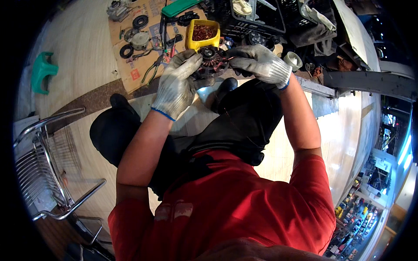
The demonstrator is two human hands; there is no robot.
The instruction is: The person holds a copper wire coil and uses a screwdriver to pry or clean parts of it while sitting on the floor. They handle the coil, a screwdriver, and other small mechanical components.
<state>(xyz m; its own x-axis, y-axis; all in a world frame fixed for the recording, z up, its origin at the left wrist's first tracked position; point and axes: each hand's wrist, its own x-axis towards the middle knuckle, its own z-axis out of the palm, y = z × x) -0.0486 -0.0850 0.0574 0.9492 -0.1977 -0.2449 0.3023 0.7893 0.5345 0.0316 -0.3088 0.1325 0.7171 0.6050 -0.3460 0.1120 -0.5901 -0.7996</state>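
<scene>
In the head view my left hand (182, 76), in a white knit glove with grey palm, grips a round dark stator-like part (210, 63) with slotted windings and a centre hub. My gloved right hand (259, 64) is closed at the part's right side, with a thin reddish wire near its fingertips; whether it grips wire or part is unclear. A thin wire hangs down over my dark trousers. Just beyond the part stands a yellow tub (191, 35) of small copper-coloured pieces. Pliers (152, 69) lie on cardboard (127, 76) left of my left hand.
Motor parts (139, 40) and black rings lie on the cardboard, near a green case (179, 7). Black crates (270, 24) and a white cylinder (293, 61) are behind my right hand. A green stool (42, 71) and chrome chair (43, 165) are at the left, a metal beam (365, 85) at the right.
</scene>
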